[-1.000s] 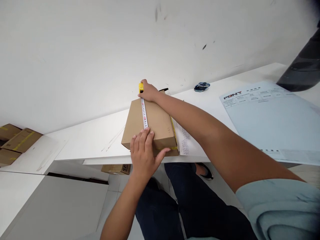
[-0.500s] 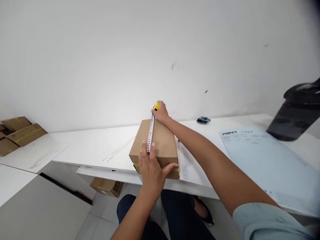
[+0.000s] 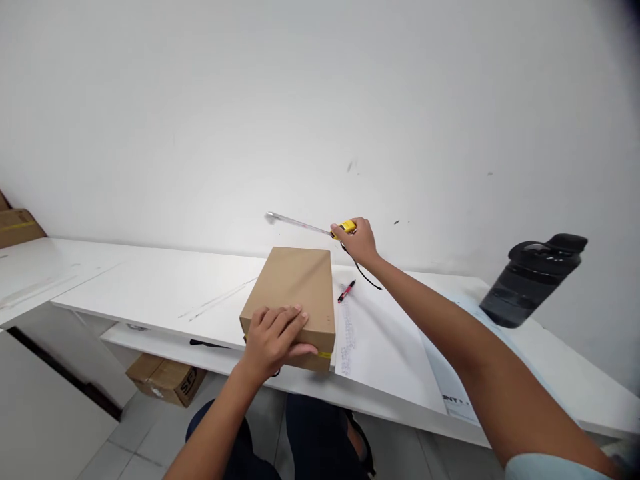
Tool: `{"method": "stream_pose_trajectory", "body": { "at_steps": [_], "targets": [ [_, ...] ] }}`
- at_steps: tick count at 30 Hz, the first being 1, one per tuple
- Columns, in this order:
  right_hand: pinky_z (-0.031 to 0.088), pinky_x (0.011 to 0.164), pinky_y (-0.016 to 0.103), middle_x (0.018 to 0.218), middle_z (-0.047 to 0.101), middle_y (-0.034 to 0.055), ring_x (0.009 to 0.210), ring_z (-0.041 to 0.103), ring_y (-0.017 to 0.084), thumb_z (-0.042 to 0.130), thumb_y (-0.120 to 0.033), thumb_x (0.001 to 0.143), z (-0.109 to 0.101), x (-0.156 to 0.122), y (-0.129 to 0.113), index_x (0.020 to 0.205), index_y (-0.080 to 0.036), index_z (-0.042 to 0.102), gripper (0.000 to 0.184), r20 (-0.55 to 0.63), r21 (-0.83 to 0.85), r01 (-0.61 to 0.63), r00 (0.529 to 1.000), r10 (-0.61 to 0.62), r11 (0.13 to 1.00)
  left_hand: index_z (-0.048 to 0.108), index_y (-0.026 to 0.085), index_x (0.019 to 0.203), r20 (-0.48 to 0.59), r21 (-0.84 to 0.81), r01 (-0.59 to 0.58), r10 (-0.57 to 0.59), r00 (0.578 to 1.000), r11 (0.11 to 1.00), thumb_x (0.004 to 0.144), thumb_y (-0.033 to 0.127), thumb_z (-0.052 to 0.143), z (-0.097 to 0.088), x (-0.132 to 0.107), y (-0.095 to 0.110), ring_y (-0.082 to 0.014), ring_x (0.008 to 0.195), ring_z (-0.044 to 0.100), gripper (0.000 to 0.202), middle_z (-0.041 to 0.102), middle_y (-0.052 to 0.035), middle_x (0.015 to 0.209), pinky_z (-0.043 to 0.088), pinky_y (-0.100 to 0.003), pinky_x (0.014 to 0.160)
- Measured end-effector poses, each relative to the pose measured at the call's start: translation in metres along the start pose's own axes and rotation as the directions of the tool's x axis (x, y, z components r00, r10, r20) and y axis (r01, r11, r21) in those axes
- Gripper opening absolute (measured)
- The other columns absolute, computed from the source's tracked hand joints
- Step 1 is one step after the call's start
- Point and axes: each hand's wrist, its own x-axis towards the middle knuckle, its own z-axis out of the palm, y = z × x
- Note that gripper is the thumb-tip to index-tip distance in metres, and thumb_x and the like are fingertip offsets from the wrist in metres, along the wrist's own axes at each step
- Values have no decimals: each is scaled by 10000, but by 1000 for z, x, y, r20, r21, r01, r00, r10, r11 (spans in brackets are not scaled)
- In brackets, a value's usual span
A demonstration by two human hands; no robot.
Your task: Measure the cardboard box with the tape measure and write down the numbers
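A closed brown cardboard box (image 3: pixel 300 277) sits on the white desk. My left hand (image 3: pixel 270 343) grips its near edge, with the fingers on the top and the thumb against the front side. Beyond the box's far right corner, my right hand (image 3: pixel 364 241) is closed around a yellow tape measure (image 3: pixel 345 229), held in the air. Its blade sticks out to the left, blurred at the tip, and does not touch the box. A black wrist strap hangs from the case. Just right of the box, a red and black pen (image 3: pixel 347 291) lies on a written paper sheet (image 3: pixel 380 353).
A dark shaker bottle (image 3: pixel 525 287) stands at the right beside a pale blue printed sheet (image 3: pixel 450 367), partly under my arm. Another carton (image 3: pixel 165 380) is below the desk at left. More boxes (image 3: pixel 20 227) rest at the far left against the wall.
The tape blade has come off the box top, and my right hand has moved right with the tape measure. My left hand has let go of the blade and lies on the box edge. The view has shifted.
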Motion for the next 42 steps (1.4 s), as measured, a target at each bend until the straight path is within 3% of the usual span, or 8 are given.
{"method": "stream_pose_trajectory", "body": {
  "at_steps": [5, 13, 17, 21, 27, 30, 34, 42],
  "targets": [
    [504, 814, 414, 928, 620, 64, 874, 615, 261, 518, -622, 831, -34, -19, 25, 792, -290, 449, 342, -16, -73, 122, 992, -123, 990, 730, 286, 1084, -105, 28, 153, -149, 983, 988, 777, 601, 795, -11, -17, -24, -258, 928, 755, 445, 799, -69, 1062, 511, -399, 832],
    [353, 561, 339, 582, 565, 22, 572, 539, 212, 415, -720, 871, -35, -105, 9, 561, -257, 418, 558, 427, -234, 91, 904, 18, 968, 624, 217, 1226, -438, 33, 319, -274, 857, 947, 722, 507, 873, -34, -46, -45, -268, 944, 734, 633, 768, -119, 1084, 532, -393, 826],
    [245, 535, 297, 696, 615, 52, 641, 545, 194, 501, -701, 835, -23, -123, -13, 624, -233, 451, 517, 415, -439, 407, 883, -222, 801, 631, 209, 1263, -481, -94, 504, -483, 732, 859, 790, 423, 846, -37, -60, -47, -265, 1037, 682, 562, 728, -113, 1138, 523, -425, 904],
    [193, 538, 299, 681, 616, 69, 667, 540, 192, 474, -627, 902, -8, -111, -23, 651, -200, 543, 500, 376, -497, 608, 794, -478, 619, 659, 228, 1231, -433, -257, 635, -674, 598, 729, 835, 396, 803, -37, -71, -45, -246, 1107, 645, 455, 693, -86, 1157, 522, -423, 972],
    [153, 521, 287, 572, 610, 58, 538, 483, 156, 472, -588, 923, 9, -97, -31, 642, -162, 656, 542, 447, -476, 777, 618, -647, 413, 640, 244, 1269, -325, -474, 788, -909, 259, 394, 876, 488, 717, -32, -99, -45, -234, 1166, 621, 469, 655, -90, 1254, 520, -382, 991],
    [142, 526, 286, 537, 600, 56, 492, 460, 146, 471, -571, 935, 11, -91, -32, 630, -151, 672, 557, 466, -452, 833, 525, -712, 319, 642, 235, 1241, -296, -501, 813, -942, 161, 296, 860, 535, 710, -31, -113, -44, -229, 1107, 626, 490, 657, -90, 1243, 525, -368, 945],
    [140, 545, 293, 530, 587, 63, 501, 475, 156, 451, -568, 952, 7, -75, -36, 629, -150, 674, 574, 488, -423, 880, 422, -764, 216, 643, 227, 1190, -256, -501, 820, -952, 167, 278, 836, 559, 716, -33, -119, -44, -235, 1047, 630, 491, 662, -88, 1197, 525, -386, 914],
    [160, 562, 295, 618, 623, 68, 564, 515, 171, 439, -647, 948, -11, -41, -66, 687, -178, 654, 578, 584, -452, 877, 431, -688, 165, 684, 225, 1092, -4, -517, 792, -927, 376, 324, 877, 576, 650, -45, -104, -43, -246, 1001, 656, 413, 697, -89, 1095, 527, -410, 896]
  ]
}}
